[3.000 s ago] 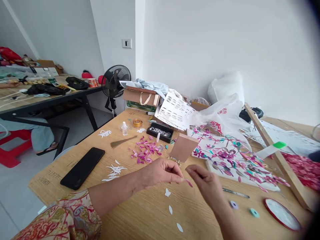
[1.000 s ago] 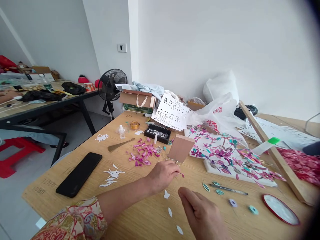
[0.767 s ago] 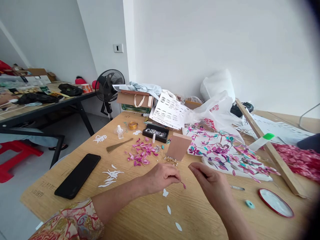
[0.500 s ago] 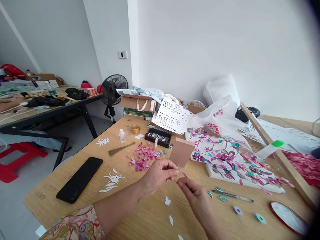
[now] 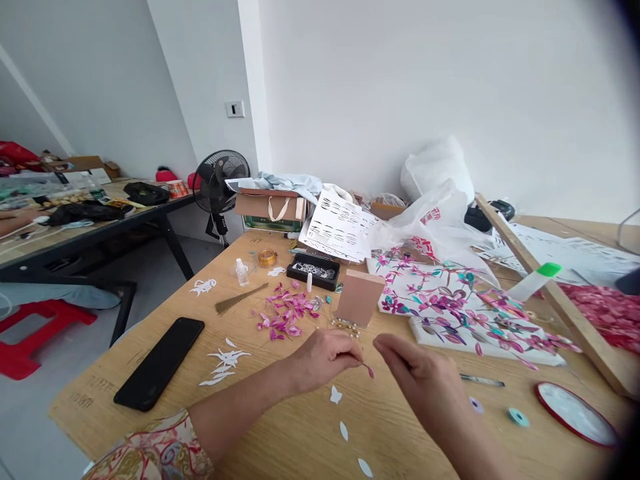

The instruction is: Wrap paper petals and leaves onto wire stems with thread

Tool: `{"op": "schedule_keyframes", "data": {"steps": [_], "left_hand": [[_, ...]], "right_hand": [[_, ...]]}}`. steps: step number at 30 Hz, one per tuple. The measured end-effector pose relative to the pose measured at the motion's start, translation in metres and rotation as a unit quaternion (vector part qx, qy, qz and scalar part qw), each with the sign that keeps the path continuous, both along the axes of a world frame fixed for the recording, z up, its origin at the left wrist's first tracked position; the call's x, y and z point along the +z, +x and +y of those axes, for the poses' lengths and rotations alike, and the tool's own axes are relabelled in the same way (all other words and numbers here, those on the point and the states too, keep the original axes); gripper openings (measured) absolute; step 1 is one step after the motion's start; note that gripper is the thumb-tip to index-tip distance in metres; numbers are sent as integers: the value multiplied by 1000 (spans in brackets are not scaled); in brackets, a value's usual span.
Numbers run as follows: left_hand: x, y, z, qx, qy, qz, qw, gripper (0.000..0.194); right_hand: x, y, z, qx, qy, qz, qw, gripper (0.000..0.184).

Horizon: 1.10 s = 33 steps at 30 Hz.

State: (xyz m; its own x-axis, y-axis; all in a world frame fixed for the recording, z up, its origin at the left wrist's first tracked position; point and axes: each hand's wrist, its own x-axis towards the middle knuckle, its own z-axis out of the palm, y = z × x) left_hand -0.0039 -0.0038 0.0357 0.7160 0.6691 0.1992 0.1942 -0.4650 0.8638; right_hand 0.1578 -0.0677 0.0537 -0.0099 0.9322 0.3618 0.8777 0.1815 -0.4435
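Low over the table, my left hand (image 5: 325,360) pinches a small pink petal (image 5: 371,373), which sticks out past the fingertips. My right hand (image 5: 425,380) is raised just to the right of it, thumb and fingers pressed together; whatever is between them is too fine to see. Beyond the left hand lies a loose heap of pink petals (image 5: 289,312) with thin stems. A wooden block (image 5: 360,297) stands upright behind the hands, small gold beads (image 5: 346,326) at its foot. White leaf-shaped cut-outs (image 5: 344,431) lie on the tabletop below the hands.
Left of me lie a black phone (image 5: 159,363) and white paper slips (image 5: 226,363). Wired flowers (image 5: 450,300) rest on white foam to the right, near thread spools (image 5: 519,417) and a red-rimmed round dish (image 5: 575,413). A wooden bar (image 5: 555,293) slants across the right side.
My hands have moved apart: the right has lifted and turned, its fingertips leaving the petal. The left hand keeps the petal, which now points downward. The view has shifted slightly.
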Motion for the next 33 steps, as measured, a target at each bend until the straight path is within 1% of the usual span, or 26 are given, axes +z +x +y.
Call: {"op": "schedule_keyframes", "data": {"steps": [2,4,6,8,9,11,12,14,15,17,18,20,21,22,23,24,25,27,28,29,31,33], "left_hand": [[3,0,-2,17,-127,-43,991,5],[6,0,-2,51,-226,-98,968,9],[8,0,0,90,-267,-150,948,14],[6,1,4,126,-273,-183,936,16],[4,1,7,140,-268,-186,935,16],[0,1,11,158,-230,-159,947,14],[-3,1,13,165,-189,-132,959,12],[-7,0,16,173,-66,-69,980,9],[-9,-1,16,170,3,-38,985,10],[-11,-3,16,140,120,18,983,12],[-12,-4,15,115,156,41,980,14],[-11,-6,13,44,185,72,979,15],[-10,-6,12,6,177,77,981,15],[-9,-6,10,-27,154,75,985,14],[-8,-6,8,-49,113,64,990,12],[-7,-5,7,-54,57,46,996,10],[-6,-4,5,-42,-12,24,999,8],[-4,-1,3,10,-145,-27,989,9],[-4,0,3,36,-195,-54,979,12],[-4,2,3,60,-228,-80,969,14],[-4,3,5,97,-251,-121,956,16],[-5,3,9,128,-238,-137,953,16]], "right_hand": [[-7,7,12,-5,-28,66,997,32],[-20,7,21,12,-51,139,989,34],[-36,0,24,37,-61,193,979,36],[-49,-10,23,46,-59,214,974,37],[-55,-16,21,44,-53,212,975,37],[-60,-26,15,39,-37,191,980,36],[-61,-31,11,40,-28,174,983,36],[-59,-37,4,47,-5,130,990,37],[-56,-39,1,49,12,101,994,38],[-48,-38,-3,41,49,38,997,38],[-43,-35,-5,34,65,11,997,37],[-35,-26,-5,18,80,-20,996,36],[-32,-21,-4,12,76,-19,997,35],[-30,-15,-2,6,68,-6,998,34],[-30,-9,1,-1,55,16,998,33],[-32,-4,4,-7,38,46,998,33],[-35,0,7,-11,20,79,997,33],[-44,3,13,-11,-13,142,990,35],[-50,2,15,-6,-27,166,986,37],[-56,-1,17,1,-36,184,982,38],[-65,-9,17,16,-41,197,979,39],[-70,-19,15,29,-35,184,982,39]]}}
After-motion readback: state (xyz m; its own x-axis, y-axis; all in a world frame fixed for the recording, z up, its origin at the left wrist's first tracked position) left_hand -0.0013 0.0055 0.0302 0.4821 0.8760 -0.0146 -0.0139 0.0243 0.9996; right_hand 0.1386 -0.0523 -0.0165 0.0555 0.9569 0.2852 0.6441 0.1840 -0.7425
